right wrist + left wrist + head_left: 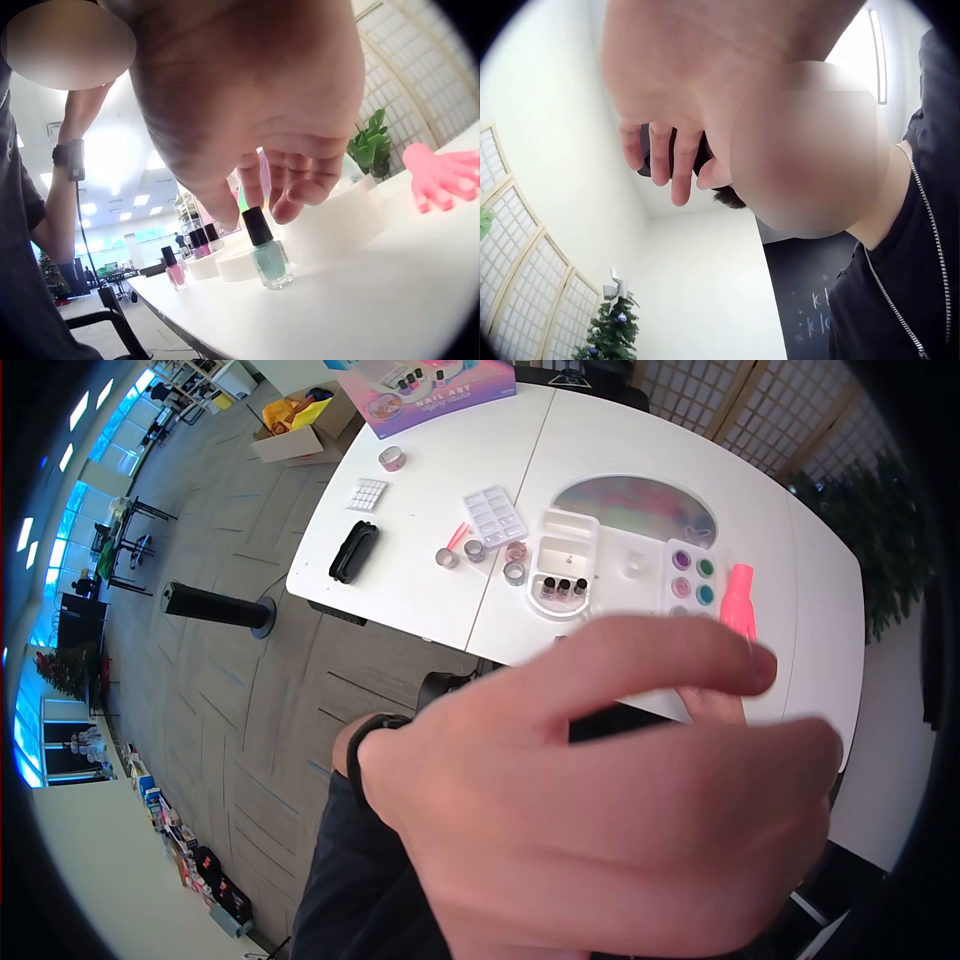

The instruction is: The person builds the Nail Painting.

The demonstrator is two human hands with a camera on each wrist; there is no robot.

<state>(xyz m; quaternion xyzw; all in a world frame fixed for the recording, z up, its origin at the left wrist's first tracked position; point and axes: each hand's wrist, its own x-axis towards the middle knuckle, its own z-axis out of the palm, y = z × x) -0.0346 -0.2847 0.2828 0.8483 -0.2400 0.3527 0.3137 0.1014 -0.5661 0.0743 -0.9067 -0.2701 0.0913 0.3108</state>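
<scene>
Raised close to the head camera, my left hand point(600, 800) covers the lower right of the head view. In the left wrist view the left hand point(697, 90) is beside a blurred head, fingers bent downward in front of a black object point(646, 142). Mostly hidden behind it in the head view is my right hand point(712, 705). The right wrist view shows the right hand point(255, 97) over the table, fingers loosely bent just behind a teal polish bottle point(271, 259) standing upright; contact cannot be told. A pink polish bottle point(175, 271) stands left of it.
A white organizer point(568, 550) holds several small bottles. Around it are a pink model hand point(738, 600), a pot palette point(690, 575), a clear tray point(493, 515), small jars point(474, 550) and a black case point(354, 551). A nail art box point(430, 395) stands at the back.
</scene>
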